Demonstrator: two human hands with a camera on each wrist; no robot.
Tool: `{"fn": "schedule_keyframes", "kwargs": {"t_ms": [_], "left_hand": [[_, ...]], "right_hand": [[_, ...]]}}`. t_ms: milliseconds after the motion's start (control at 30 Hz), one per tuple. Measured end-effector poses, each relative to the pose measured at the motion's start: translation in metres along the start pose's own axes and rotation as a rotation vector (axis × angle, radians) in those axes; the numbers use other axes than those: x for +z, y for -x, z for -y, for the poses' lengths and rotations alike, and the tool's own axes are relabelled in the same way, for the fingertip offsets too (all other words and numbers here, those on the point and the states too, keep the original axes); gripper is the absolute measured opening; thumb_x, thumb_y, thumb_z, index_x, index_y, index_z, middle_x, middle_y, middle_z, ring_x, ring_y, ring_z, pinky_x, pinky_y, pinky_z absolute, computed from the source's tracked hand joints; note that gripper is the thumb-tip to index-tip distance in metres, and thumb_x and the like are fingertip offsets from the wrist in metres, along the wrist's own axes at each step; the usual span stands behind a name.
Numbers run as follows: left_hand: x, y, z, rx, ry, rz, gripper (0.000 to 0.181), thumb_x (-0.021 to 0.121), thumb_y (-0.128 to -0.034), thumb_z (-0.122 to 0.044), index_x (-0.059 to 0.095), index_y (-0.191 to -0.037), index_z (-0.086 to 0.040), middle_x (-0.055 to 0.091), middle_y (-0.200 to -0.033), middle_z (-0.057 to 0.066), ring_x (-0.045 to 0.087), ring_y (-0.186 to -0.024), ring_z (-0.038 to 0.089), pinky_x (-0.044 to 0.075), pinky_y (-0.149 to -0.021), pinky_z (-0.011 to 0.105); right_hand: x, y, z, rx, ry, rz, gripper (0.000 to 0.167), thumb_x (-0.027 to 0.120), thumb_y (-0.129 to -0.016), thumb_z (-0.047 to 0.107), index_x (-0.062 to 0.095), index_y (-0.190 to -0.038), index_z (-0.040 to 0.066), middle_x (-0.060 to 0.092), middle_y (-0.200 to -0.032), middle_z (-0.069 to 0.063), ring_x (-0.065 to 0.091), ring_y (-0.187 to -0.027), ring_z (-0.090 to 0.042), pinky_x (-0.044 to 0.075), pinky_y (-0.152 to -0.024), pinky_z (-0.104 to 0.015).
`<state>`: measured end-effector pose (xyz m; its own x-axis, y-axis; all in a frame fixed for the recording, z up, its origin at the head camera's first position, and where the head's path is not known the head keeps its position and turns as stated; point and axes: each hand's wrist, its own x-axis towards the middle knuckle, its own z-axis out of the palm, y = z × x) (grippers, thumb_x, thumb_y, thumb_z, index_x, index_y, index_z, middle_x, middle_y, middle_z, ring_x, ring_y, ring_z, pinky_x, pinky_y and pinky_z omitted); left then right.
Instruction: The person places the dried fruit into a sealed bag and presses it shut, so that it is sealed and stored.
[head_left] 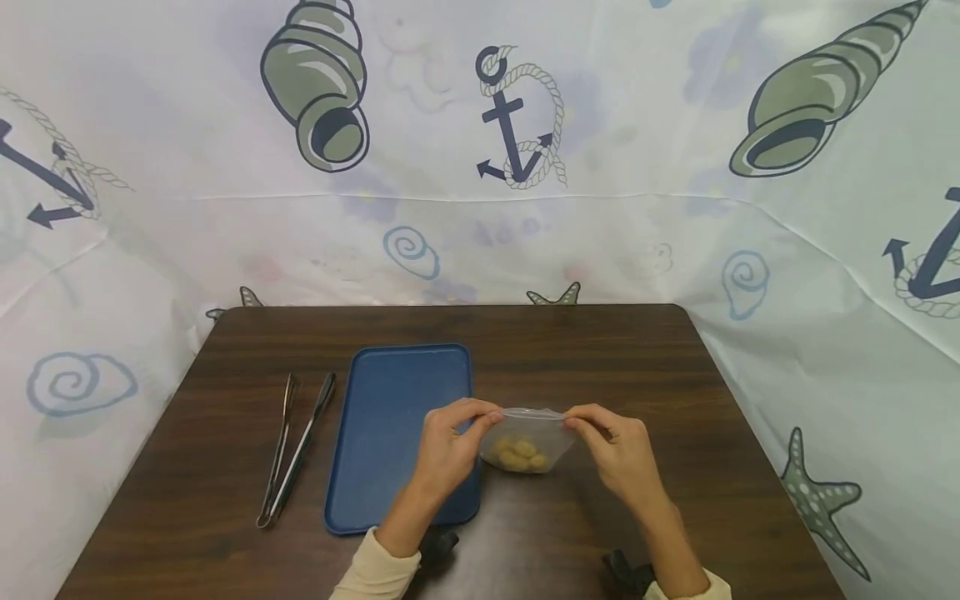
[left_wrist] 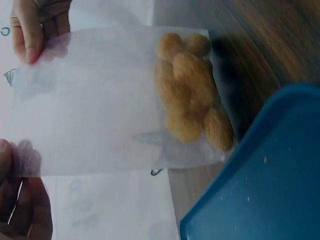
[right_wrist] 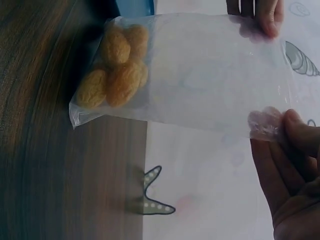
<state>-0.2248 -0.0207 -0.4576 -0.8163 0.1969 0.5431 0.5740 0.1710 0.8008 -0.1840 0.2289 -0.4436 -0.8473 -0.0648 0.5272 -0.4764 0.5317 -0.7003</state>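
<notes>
A clear zip bag (head_left: 527, 429) hangs upright between my two hands, several round golden-brown puffs (left_wrist: 187, 82) gathered at its bottom. My left hand (head_left: 450, 442) pinches the top left corner between thumb and fingers. At the opposite top corner my right hand (head_left: 618, 454) pinches the rim the same way. In the right wrist view the bag (right_wrist: 210, 75) is stretched between both hands, and its puffs (right_wrist: 117, 65) lie heaped low. Whether the bag's top seal is closed, I cannot tell.
Left of the bag lies a blue tray (head_left: 405, 417), with a few small crumbs on it in the left wrist view. Metal tongs (head_left: 288, 458) lie farther left on the dark wooden table (head_left: 585, 358). A printed cloth (head_left: 450, 250) hangs behind the table.
</notes>
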Motion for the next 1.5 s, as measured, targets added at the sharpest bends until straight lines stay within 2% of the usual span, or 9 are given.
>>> {"fn": "schedule_keyframes", "kwargs": {"t_ms": [100, 267, 433, 567, 767, 1033, 1167, 1367, 1500], "left_hand": [[-0.001, -0.001, 0.0, -0.043, -0.022, 0.02, 0.005, 0.076, -0.0936, -0.017, 0.081, -0.093, -0.018, 0.078, -0.086, -0.003, 0.068, -0.078, 0.01, 0.056, -0.074, 0.028], [-0.004, -0.002, -0.004, -0.153, -0.019, 0.116, 0.007, 0.075, -0.095, -0.026, 0.08, -0.1, -0.024, 0.075, -0.088, -0.007, 0.062, -0.077, 0.006, 0.053, -0.071, 0.029], [-0.005, -0.006, -0.004, -0.144, 0.011, 0.164, 0.009, 0.075, -0.0947, -0.026, 0.081, -0.1, -0.021, 0.078, -0.096, -0.005, 0.061, -0.076, 0.007, 0.052, -0.069, 0.028], [-0.003, -0.01, -0.003, -0.081, 0.015, 0.126, 0.007, 0.076, -0.0936, -0.02, 0.08, -0.097, -0.017, 0.077, -0.09, -0.002, 0.061, -0.075, 0.006, 0.053, -0.071, 0.029], [-0.002, -0.01, 0.0, -0.012, 0.005, 0.064, 0.004, 0.078, -0.0908, -0.011, 0.08, -0.094, -0.013, 0.075, -0.084, 0.0, 0.062, -0.075, 0.008, 0.053, -0.069, 0.029], [-0.009, -0.009, 0.001, -0.158, -0.032, 0.082, 0.008, 0.08, -0.09, -0.024, 0.08, -0.097, -0.02, 0.075, -0.087, -0.007, 0.061, -0.078, 0.006, 0.052, -0.072, 0.027], [-0.011, -0.008, 0.002, -0.133, -0.019, 0.066, 0.005, 0.079, -0.09, -0.019, 0.082, -0.091, -0.015, 0.077, -0.086, -0.003, 0.062, -0.076, 0.007, 0.052, -0.071, 0.027], [-0.009, -0.008, 0.002, -0.108, -0.015, 0.035, 0.005, 0.08, -0.0885, -0.012, 0.083, -0.087, -0.015, 0.079, -0.086, -0.001, 0.066, -0.073, 0.008, 0.052, -0.066, 0.026], [-0.01, -0.01, 0.0, -0.16, -0.047, 0.095, 0.004, 0.08, -0.0901, -0.019, 0.083, -0.089, -0.02, 0.079, -0.089, -0.006, 0.067, -0.077, 0.007, 0.053, -0.07, 0.028]], "right_hand": [[0.001, -0.001, -0.001, -0.001, -0.013, -0.006, 0.015, 0.076, -0.089, 0.002, 0.079, -0.098, 0.013, 0.08, -0.088, -0.005, 0.075, -0.076, -0.013, 0.054, -0.072, -0.012], [-0.001, 0.0, -0.004, 0.069, -0.087, 0.039, 0.016, 0.073, -0.092, 0.002, 0.078, -0.101, 0.015, 0.08, -0.093, -0.002, 0.074, -0.083, -0.012, 0.056, -0.076, -0.016], [-0.002, -0.003, -0.006, 0.125, -0.094, 0.096, 0.016, 0.072, -0.095, 0.006, 0.076, -0.109, 0.013, 0.08, -0.097, 0.0, 0.074, -0.088, -0.008, 0.058, -0.08, -0.02], [-0.003, -0.006, -0.007, 0.163, -0.061, 0.11, 0.014, 0.073, -0.095, 0.011, 0.076, -0.108, 0.018, 0.08, -0.094, 0.005, 0.074, -0.086, -0.007, 0.058, -0.08, -0.021], [0.0, -0.008, -0.005, 0.098, -0.084, 0.074, 0.011, 0.073, -0.094, 0.005, 0.079, -0.096, 0.014, 0.079, -0.089, -0.002, 0.072, -0.076, -0.013, 0.057, -0.071, -0.02], [0.001, -0.006, -0.003, 0.185, -0.121, 0.061, 0.009, 0.073, -0.096, 0.012, 0.078, -0.099, 0.019, 0.078, -0.09, 0.002, 0.072, -0.082, -0.012, 0.055, -0.077, -0.02], [0.001, -0.005, -0.004, 0.195, -0.122, 0.073, 0.011, 0.073, -0.095, 0.011, 0.077, -0.103, 0.018, 0.078, -0.092, 0.002, 0.072, -0.087, -0.007, 0.056, -0.081, -0.02], [0.005, -0.007, -0.008, 0.146, -0.147, 0.019, 0.01, 0.073, -0.094, 0.006, 0.079, -0.097, 0.015, 0.079, -0.086, -0.003, 0.073, -0.079, -0.01, 0.055, -0.075, -0.018], [0.006, -0.007, -0.009, 0.171, -0.174, -0.009, 0.009, 0.074, -0.093, 0.005, 0.079, -0.095, 0.013, 0.078, -0.085, -0.006, 0.073, -0.078, -0.01, 0.056, -0.073, -0.018]]}}
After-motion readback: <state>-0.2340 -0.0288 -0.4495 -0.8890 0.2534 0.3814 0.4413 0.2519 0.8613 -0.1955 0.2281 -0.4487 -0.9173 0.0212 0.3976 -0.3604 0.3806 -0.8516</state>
